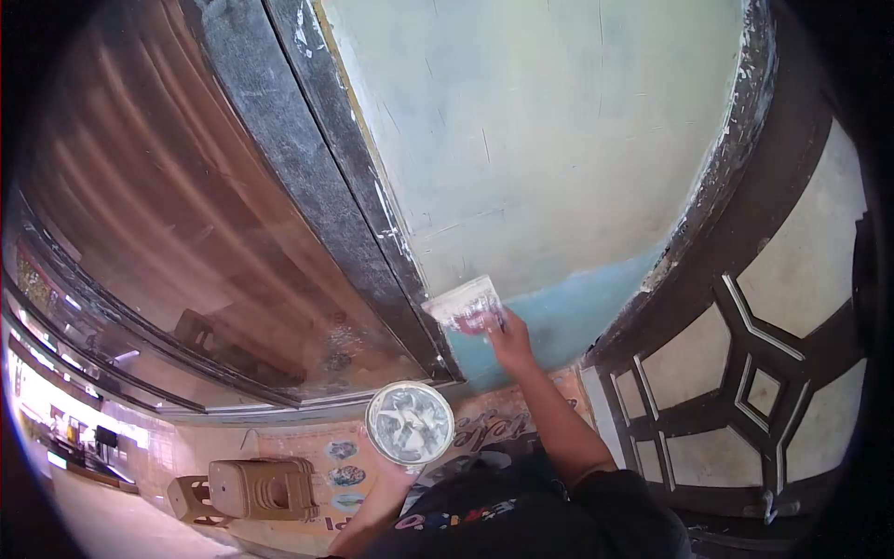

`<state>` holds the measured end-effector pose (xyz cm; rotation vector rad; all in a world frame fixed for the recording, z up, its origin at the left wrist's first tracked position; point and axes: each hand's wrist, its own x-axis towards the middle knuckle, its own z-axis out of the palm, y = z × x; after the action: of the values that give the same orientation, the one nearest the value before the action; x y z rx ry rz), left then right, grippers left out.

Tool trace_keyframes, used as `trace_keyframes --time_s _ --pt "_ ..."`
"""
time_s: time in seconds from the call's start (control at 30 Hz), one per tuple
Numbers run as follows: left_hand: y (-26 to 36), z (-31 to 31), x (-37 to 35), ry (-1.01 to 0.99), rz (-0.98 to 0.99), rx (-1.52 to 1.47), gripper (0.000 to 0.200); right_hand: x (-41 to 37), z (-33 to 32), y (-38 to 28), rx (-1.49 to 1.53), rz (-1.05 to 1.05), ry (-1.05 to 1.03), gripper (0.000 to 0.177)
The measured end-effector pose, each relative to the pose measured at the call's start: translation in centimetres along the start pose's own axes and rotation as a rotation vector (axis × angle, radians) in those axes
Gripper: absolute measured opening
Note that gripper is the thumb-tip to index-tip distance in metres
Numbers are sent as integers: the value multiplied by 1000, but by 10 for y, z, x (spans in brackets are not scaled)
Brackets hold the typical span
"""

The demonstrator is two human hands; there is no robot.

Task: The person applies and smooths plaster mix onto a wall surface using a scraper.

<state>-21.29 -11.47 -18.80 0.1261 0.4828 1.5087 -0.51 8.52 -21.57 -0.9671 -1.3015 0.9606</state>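
In the head view, my right hand (509,340) grips a wide putty knife (468,300) with whitish paste on its blade. The blade lies at the lower left part of the wall panel (549,149), close to the dark window frame (372,233). Below it, my left hand (395,477) supports a round tub (410,385) from its near side. White paste is smeared inside the tub. Most of my left fingers are hidden under the tub. The panel is pale and smoothed above, with a bare blue strip (582,303) along its bottom.
To the left, a large window (186,205) shows a brown curtain behind glass. A dark panelled door (689,373) stands on the right. Stacked brown plastic stools (256,489) are at the lower left, by a printed sheet (335,452) on the floor.
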Motion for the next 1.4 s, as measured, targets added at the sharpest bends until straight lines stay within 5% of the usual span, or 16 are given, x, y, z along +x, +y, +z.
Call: trace_keyframes --time_s 0.1,0.2,0.27,0.37,0.53,0.6,0.7,0.8,0.83,0.93,0.97,1.0,1.07,1.1,1.27,1.4 --pt "-2 7 2 -92 -19 -39 72 18 7 -13 -143 150 55 27" --pt "-2 5 5 -61 -16 -105 72 9 12 64 -334 -161 224 23" --pt "-1 13 2 -35 13 -78 69 -15 -1 117 -259 99 164 23" --pt "3 13 5 13 78 -27 65 -38 -12 42 42 356 29 23" --pt "6 -22 12 -176 254 727 71 3 1 -21 -101 127 19 25" --pt "-4 -23 17 -130 220 570 70 16 9 -21 -204 50 27 26" --pt "-4 13 14 -43 34 36 68 27 20 29 -227 -180 326 27" --pt "-1 18 12 -76 -2 -67 67 -14 6 73 -174 140 299 27" --pt "-1 0 17 -143 264 576 67 -23 -3 72 -103 154 240 27" --pt "4 2 9 -186 261 624 68 -28 -17 42 46 250 138 26" --pt "0 34 0 -57 61 -156 53 -33 -20 26 121 345 100 25" --pt "-1 25 4 -57 62 -156 53 -28 -22 13 121 346 99 25" --pt "-4 -5 8 -109 388 740 64 -13 -25 -9 21 127 45 26" --pt "-6 8 8 69 11 -20 77 -10 -28 -16 25 134 47 26" --pt "-10 15 17 -126 70 190 67 -2 -44 -41 -68 39 -60 37" --pt "-14 23 17 -96 4 -81 68 -17 -51 -46 -111 68 -97 34"
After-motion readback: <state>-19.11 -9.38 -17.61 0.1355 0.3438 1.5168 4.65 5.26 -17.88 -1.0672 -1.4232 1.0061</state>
